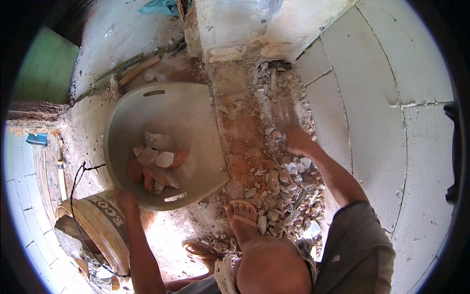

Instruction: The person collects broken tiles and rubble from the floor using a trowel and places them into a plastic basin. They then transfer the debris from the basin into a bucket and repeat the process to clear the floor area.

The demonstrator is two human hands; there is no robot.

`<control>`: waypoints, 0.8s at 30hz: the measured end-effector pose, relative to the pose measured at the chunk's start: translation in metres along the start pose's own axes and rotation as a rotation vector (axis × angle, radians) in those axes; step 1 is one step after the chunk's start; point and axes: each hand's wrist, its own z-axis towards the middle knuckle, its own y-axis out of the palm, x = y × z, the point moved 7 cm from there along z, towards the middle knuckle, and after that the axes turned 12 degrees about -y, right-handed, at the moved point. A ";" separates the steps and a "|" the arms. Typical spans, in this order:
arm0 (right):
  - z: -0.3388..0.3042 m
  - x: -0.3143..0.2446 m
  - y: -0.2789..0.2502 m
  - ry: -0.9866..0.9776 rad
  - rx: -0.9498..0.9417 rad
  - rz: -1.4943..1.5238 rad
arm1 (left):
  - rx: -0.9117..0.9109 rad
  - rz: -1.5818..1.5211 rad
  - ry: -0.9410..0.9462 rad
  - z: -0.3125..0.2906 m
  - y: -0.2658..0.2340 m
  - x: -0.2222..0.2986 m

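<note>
The left hand (pixel 126 200) grips the rim of the tilted pan (pixel 193 117), with only a few broken chunks (pixel 155 166) inside. Right hand (pixel 295 139) reaches into the rubble (pixel 279 181); its grip is blurred, can't tell, and plenty lies on the floor.

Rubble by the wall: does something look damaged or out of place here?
Yes. Broken brick and mortar pieces lie scattered on the floor along the block wall, around the sandalled foot. More chunks sit in the tilted pan, held by the left hand.
</note>
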 end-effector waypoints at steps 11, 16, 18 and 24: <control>0.116 -0.024 -0.056 -0.124 0.523 0.045 | -0.031 0.027 -0.041 -0.018 0.010 0.018; 0.046 -0.058 0.020 -0.196 0.439 -0.030 | 0.046 0.252 0.186 -0.001 0.003 0.009; 0.000 -0.069 0.038 -0.172 0.366 -0.012 | 0.119 0.522 0.159 0.013 -0.001 -0.002; -0.073 -0.096 0.063 -0.176 -0.078 -0.125 | -0.084 0.198 0.154 0.035 0.001 -0.012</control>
